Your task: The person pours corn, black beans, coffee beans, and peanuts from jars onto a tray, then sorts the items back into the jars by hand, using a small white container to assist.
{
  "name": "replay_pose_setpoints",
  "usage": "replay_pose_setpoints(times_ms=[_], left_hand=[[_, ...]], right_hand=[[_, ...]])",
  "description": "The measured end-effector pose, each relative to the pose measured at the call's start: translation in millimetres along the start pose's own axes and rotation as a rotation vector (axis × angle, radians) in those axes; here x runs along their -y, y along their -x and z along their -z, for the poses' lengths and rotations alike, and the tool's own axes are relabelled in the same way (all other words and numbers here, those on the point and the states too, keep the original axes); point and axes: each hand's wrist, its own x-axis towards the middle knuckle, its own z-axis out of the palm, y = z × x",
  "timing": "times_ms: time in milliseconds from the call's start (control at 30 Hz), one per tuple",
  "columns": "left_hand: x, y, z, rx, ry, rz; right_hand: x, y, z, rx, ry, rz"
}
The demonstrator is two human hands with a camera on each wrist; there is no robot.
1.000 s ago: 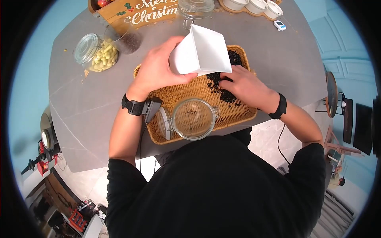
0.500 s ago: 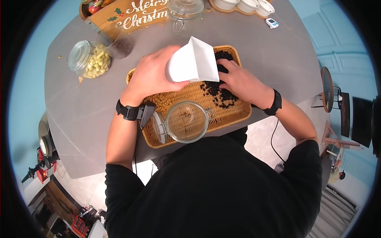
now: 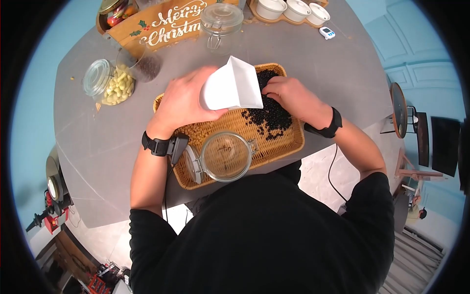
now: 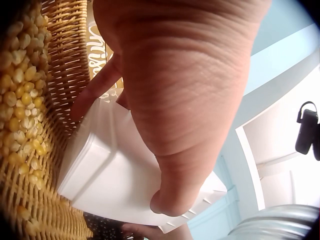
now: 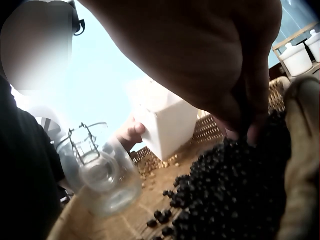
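My left hand [image 3: 183, 100] grips a white square-sided tapered container [image 3: 218, 90], tilted with its mouth toward the right, over the wicker basket [image 3: 235, 122]. In the left wrist view the thumb lies along the wall of the container. My right hand [image 3: 296, 100] reaches into a heap of black beans [image 3: 269, 118] at the basket's right side. In the right wrist view its thumb and fingertips [image 5: 254, 134] pinch together at the top of the beans. Yellow corn kernels [image 4: 22, 100] lie in the basket's left part, below the left hand.
An open clip-top glass jar [image 3: 226, 157] lies in the basket's near side. Beyond it stand a jar of pale yellow pieces [image 3: 117, 88], a clear container of dark contents [image 3: 147, 67], another glass jar [image 3: 221, 24], a Christmas sign [image 3: 169, 24], white lidded pots [image 3: 297, 10] and a small timer [image 3: 326, 33].
The right hand has moved among the black beans, its fingers drawing together at the heap. The left hand still holds the white container over the basket. The head view has shifted slightly.
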Motion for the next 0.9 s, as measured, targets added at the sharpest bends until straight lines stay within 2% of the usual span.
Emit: replay_pose_setpoints(times_ms=[67,167,267,400,500,600,700,733,833,867,900], left_hand=[[0.3,0.8,0.5,0.006,0.006,0.008],[-1.5,1.1,0.5,0.004,0.009,0.005],[-1.8,-0.1,-0.9,0.037,0.062,0.002],[-2.0,-1.9,-0.3,0.014,0.07,-0.02],[-2.2,0.8,-1.1,-0.016,0.069,-0.018],[-1.1,1.0,0.6,-0.033,0.042,-0.005],[-1.5,-0.3,1.7,0.002,0.04,0.0],[-2.5,-0.8,1.9,0.026,0.047,-0.004],[-6.3,-1.5,1.2,0.051,0.051,-0.007],[-6.7,-1.2,2.1,0.048,0.049,-0.004],[-6.1,-1.0,2.0,0.047,0.046,-0.01]], right_hand=[[7.4,-4.3,16.8,-0.077,-0.007,0.003],[38.3,-17.1,48.9,-0.114,-0.072,-0.098],[60.3,-34.4,54.6,-0.108,-0.051,0.025],[63.1,-47.9,37.8,-0.059,-0.165,0.268],[66.9,-33.7,59.9,-0.126,-0.148,0.049],[49.5,-14.6,61.6,0.019,-0.154,-0.28],[29.6,14.7,13.1,-0.014,0.101,-0.095],[29.9,16.6,6.1,0.086,0.188,-0.088],[24.4,12.2,-13.3,0.144,0.202,-0.045],[25.1,9.9,-17.0,0.146,0.203,-0.089],[20.2,9.6,-20.3,0.107,0.167,-0.06]])
